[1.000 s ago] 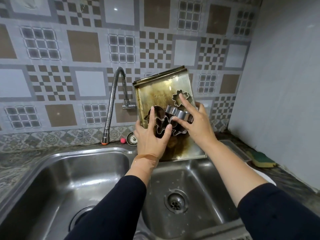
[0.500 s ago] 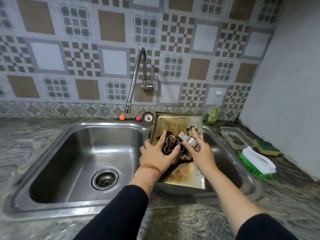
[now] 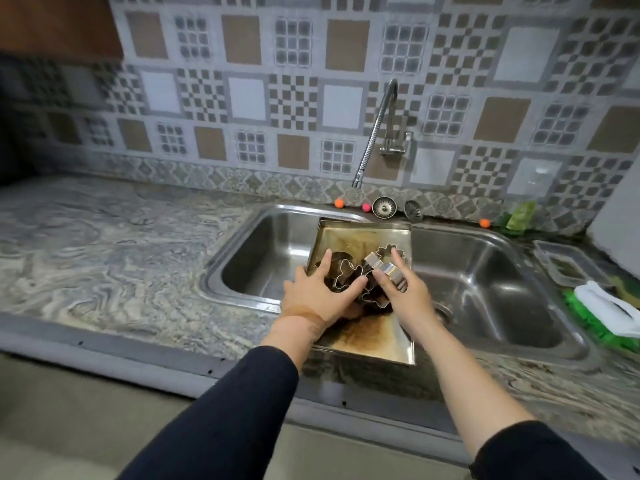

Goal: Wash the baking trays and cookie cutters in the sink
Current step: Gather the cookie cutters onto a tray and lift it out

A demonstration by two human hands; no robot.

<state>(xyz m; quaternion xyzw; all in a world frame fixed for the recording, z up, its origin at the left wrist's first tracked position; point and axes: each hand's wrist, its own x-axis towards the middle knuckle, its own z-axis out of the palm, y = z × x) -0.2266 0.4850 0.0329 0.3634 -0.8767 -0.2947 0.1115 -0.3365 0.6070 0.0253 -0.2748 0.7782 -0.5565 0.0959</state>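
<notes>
Spanning the divider of the double sink [image 3: 491, 327], a stained baking tray [image 3: 372, 336] carries a heap of metal cookie cutters [image 3: 349, 271]. The left hand [image 3: 320, 294] presses them down with spread fingers; the right hand [image 3: 403, 291] does likewise, forefinger stretched to a flower-shaped cutter [image 3: 386, 251].

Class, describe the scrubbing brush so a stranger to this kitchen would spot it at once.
Start at the double sink and look past its right rim. On the counter there lies the scrubbing brush. Its white handle and bright green bristles set it apart from the clear plastic container just behind it.
</notes>
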